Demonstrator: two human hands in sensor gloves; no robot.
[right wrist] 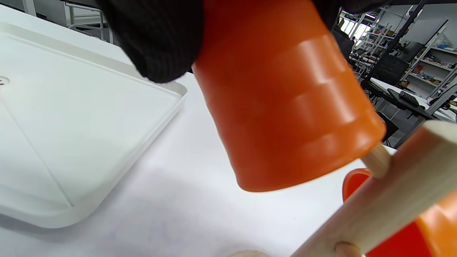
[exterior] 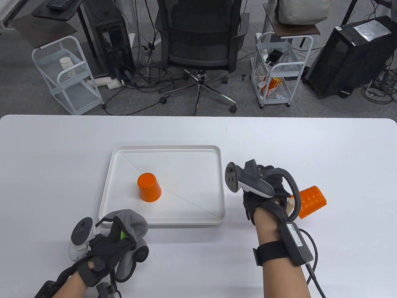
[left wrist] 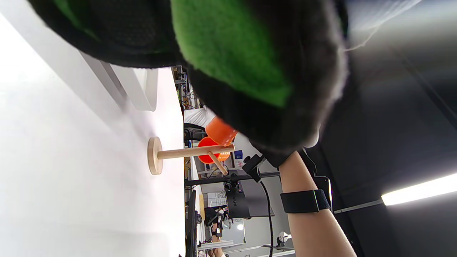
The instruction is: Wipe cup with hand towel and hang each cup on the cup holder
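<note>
My right hand [exterior: 263,189] hovers right of the tray; its gloved fingers [right wrist: 160,39] grip an orange cup [right wrist: 282,100]. The cup's mouth sits over a peg of the wooden cup holder [right wrist: 385,200]. A second orange cup [right wrist: 410,235] hangs on the holder just beyond. In the table view an orange cup [exterior: 311,201] shows past that hand, and the holder is mostly hidden. The left wrist view shows the holder [left wrist: 192,152] with both cups [left wrist: 219,130]. A third orange cup [exterior: 149,187] stands upside down on the white tray [exterior: 214,155]. Near the front edge, my left hand [exterior: 105,248] grips a bunched grey-and-green hand towel [exterior: 131,228].
The white table [exterior: 62,155] runs wide on both sides of the tray. Beyond its far edge stand an office chair [exterior: 201,40], two wire carts [exterior: 66,74] and computer cases on the floor.
</note>
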